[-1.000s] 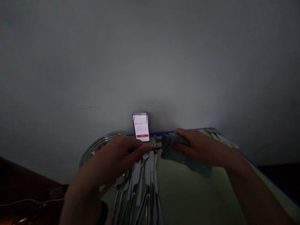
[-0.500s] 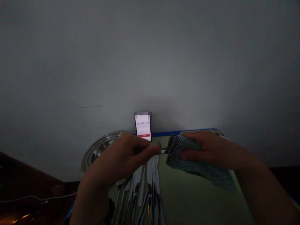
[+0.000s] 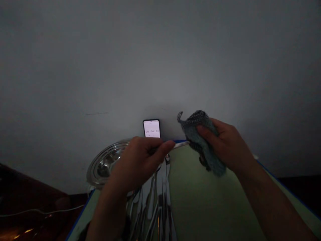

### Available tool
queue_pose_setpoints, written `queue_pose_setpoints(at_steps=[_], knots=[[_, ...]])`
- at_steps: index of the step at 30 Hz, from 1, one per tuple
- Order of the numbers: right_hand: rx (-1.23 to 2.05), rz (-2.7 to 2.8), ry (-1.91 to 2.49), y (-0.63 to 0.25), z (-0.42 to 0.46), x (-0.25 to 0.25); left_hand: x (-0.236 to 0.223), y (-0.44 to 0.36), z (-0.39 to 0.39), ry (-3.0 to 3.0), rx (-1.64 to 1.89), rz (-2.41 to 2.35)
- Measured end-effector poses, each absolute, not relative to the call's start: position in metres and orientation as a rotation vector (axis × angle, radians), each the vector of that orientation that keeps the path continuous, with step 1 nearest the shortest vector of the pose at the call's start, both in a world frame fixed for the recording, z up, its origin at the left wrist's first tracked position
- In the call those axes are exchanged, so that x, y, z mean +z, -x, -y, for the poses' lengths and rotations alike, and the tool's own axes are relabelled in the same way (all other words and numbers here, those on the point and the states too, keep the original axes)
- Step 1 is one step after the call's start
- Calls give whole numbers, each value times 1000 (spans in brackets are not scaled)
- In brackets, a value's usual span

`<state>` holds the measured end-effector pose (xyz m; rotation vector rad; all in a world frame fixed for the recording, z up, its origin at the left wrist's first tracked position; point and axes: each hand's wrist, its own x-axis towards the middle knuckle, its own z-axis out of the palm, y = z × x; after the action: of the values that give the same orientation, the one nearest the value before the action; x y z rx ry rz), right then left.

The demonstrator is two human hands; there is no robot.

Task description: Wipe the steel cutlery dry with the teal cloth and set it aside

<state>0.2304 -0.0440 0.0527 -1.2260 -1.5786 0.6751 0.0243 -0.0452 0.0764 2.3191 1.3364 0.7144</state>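
Note:
My left hand [image 3: 147, 155] is closed around a thin metal piece of cutlery [image 3: 181, 144], whose far end runs to the right into the cloth; its exact kind is hidden. My right hand [image 3: 225, 142] grips a grey-green cloth [image 3: 203, 140] with a dark woven edge, folded at the tip of that cutlery. Below my left hand, several knives and other pieces of cutlery [image 3: 151, 201] lie side by side on the light green tabletop [image 3: 213, 201].
A shiny metal bowl [image 3: 96, 167] stands at the table's left back. Behind my left hand a phone [image 3: 151, 129] showing a timer leans against the grey wall [image 3: 160, 60]. A white cable [image 3: 37, 211] runs at the lower left. Blue edging borders the table.
My right hand has lifted and turned the cloth, so it now hangs more upright. My left hand has risen slightly with the cutlery, covering the phone's lower part.

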Motion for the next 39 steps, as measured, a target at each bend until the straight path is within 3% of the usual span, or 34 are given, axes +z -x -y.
queue_pose_setpoints(at_steps=[4, 8, 13, 18, 30, 39], knots=[[680, 1169, 1111, -226, 41, 47, 72, -49, 49, -2370, 869, -1356], [695, 1133, 1106, -217, 37, 39, 72, -42, 45, -2353, 847, -1366], [852, 1688, 1173, -217, 40, 41, 79, 4, 41, -2222, 620, -1387], [1163, 2212, 828, -230, 55, 55, 81, 22, 44, -2187, 437, -1103], [841, 2176, 1047, -226, 52, 60, 78, 9, 41, -2239, 472, -1180], [848, 1825, 1075, -232, 41, 50, 76, -8, 43, -2317, 593, -1238]])
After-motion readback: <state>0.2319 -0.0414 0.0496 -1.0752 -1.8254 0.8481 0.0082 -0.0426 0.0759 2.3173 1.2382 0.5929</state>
